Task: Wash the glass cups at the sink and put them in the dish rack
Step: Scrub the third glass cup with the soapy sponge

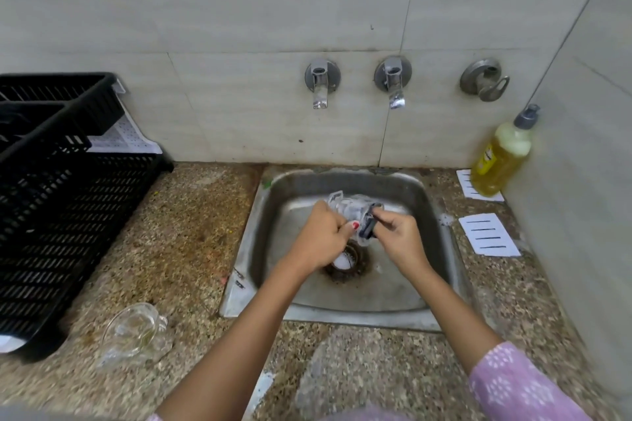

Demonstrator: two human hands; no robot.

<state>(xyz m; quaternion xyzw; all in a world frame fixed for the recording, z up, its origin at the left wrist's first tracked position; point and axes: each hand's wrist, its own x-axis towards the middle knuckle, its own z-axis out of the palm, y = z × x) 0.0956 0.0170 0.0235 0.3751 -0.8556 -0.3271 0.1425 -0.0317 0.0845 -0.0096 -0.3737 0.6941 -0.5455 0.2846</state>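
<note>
One glass cup (352,212) is held on its side above the middle of the sink (273,249), over the drain (355,270). It is gripped by the left hand (321,236), whose grip is clamped round its lower part, with the thumb laid on the glass. A dark scrubber (369,232) is pinched in the grip of the right hand (398,236) and is pressed against the cup's mouth end. The scrubbing stage of this cup is judged to be in hand. Whether water is running from either tap (393,82) cannot be told, so rinsing is taken as not yet done.

A second glass cup (135,331) is seen lying tilted on the desk (191,232), near its front edge and well to the left of the sink, just beside the near corner of the dish rack (68,198). Whether it has been washed cannot be told from its look. Since it lies outside the rack, at least its placing is left to do.

The black rack stands along the left edge of the desk. Its inside is dark and only partly in view, and no glass can be made out in it. By this judgement the task is at an early to middle point: one cup is being cleaned, one is waiting, and none is shown racked.

A bottle of yellow soap (499,161) is stood at the desk's back right corner.
</note>
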